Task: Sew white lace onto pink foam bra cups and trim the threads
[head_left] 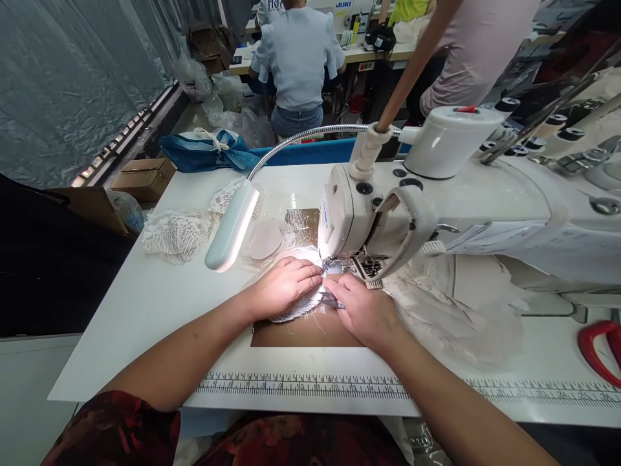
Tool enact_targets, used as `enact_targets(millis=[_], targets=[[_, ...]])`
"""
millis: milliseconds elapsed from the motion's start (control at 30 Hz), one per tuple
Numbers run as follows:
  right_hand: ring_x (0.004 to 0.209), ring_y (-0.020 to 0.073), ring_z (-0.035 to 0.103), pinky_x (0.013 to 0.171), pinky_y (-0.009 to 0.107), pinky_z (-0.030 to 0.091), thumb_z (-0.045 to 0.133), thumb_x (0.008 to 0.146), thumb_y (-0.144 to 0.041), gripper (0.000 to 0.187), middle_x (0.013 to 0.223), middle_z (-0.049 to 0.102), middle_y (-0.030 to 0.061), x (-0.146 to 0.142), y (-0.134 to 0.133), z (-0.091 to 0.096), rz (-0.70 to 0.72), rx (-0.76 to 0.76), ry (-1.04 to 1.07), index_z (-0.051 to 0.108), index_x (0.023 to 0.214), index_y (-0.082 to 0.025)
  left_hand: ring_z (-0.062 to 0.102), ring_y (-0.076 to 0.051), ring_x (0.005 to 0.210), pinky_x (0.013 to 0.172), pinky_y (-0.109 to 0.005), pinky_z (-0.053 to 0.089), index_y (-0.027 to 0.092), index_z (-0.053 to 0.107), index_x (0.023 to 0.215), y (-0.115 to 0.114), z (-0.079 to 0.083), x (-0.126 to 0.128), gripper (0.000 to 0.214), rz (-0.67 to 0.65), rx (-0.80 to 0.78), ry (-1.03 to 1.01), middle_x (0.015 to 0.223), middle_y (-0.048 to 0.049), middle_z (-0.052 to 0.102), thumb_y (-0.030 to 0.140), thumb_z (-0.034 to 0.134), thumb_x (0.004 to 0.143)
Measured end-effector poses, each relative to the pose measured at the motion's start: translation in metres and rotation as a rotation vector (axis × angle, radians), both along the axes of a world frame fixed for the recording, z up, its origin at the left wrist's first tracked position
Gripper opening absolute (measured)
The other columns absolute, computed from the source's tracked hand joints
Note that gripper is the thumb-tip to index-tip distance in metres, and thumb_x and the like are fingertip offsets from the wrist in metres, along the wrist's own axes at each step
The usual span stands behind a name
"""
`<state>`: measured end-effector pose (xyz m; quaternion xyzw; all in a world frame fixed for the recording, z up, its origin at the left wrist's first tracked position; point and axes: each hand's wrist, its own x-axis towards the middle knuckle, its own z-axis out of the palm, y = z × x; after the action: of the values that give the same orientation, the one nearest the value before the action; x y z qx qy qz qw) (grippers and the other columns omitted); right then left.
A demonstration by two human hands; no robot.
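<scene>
Left hand (pixel 281 287): flat on lace (pixel 291 316) | Right hand (pixel 365 310): gripping snips (pixel 330 301) | Machine (pixel 339 210): on white surface (pixel 145 340) | Ruler strip (pixel 301 386): along near edge

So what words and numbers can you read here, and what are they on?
"JUKI": far sewing machine.
"8 9 10 11 12 13 14": ruler strip along the table edge; its other numbers are harder to read.
Too blurred or small: shirt lettering, writing on the papers, blue marks on the near sewing machine.
</scene>
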<state>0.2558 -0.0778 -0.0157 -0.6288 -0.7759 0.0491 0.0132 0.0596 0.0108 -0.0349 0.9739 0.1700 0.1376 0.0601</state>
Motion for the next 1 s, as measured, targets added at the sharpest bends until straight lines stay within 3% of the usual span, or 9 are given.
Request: enact_targets(millis=[367,767,1000], targets=[[0.063,0.015,0.057,0.049,0.028,0.03,0.042,0.083,-0.018,0.053,0.105,0.068,0.0002,-0.0011,0.0014,-0.0084,-0.064,0.002,-0.043,0.052,0.133,-0.035,0.054,-0.025,0.11,0.09,-0.041,0.044,0.014,0.059,0.122,0.0013,0.0004,0.0039,0.031,0.052,0.007,0.044,0.13,-0.0107,0.059,0.021,0.043,0.096],[0.062,0.0129,0.053,0.051,0.028,0.028,0.043,0.079,-0.013,0.047,0.095,0.067,-0.0007,0.0008,-0.001,-0.0028,-0.008,0.04,-0.005,0.063,0.117,-0.031,0.056,-0.024,0.108,0.087,-0.04,0.043,0.019,0.061,0.119,0.0079,0.0042,0.0011,0.031,0.04,0.005,-0.014,0.127,-0.0086,0.062,0.022,0.044,0.094],[0.061,0.0129,0.052,0.051,0.028,0.029,0.042,0.08,-0.015,0.049,0.1,0.067,-0.0008,0.0007,-0.0004,-0.0055,-0.023,0.021,-0.001,0.06,0.122,-0.032,0.056,-0.024,0.108,0.086,-0.04,0.043,0.02,0.062,0.119,0.0086,0.0033,0.0015,0.031,0.06,0.008,-0.009,0.126,-0.0083,0.062,0.023,0.044,0.093]])
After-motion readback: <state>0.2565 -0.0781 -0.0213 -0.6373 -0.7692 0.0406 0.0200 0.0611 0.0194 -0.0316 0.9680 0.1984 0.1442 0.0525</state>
